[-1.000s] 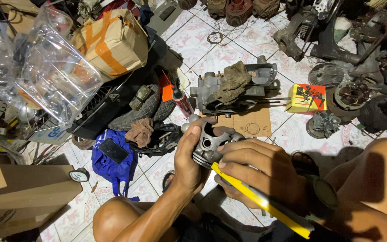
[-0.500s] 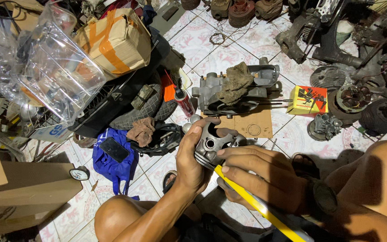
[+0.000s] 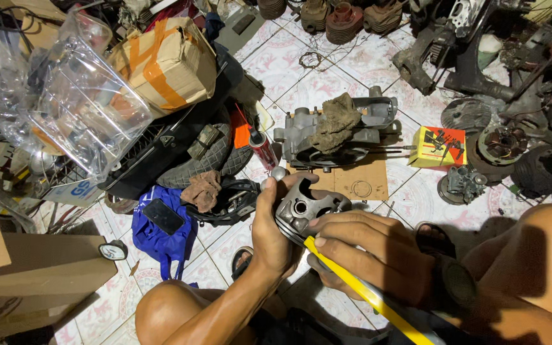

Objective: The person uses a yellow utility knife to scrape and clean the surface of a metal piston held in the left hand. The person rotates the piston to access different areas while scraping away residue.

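cluttered tiled floor [image 3: 301,80]; left hand [image 3: 275,227] clamped around a grey piston [image 3: 305,207], right hand [image 3: 372,255] seemingly closed on a yellow tool [image 3: 365,291].

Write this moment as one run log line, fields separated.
left hand: grips metal piston | right hand: yellow-handled tool against piston | floor: engine case

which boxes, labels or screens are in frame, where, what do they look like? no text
Taped carton: upper left on the heap, brown, orange tape.
Small box: floor right of the engine casing, yellow and red, pictured parts.
Phone: on the blue bag, dark screen.
Plain cartons: lower left, brown.
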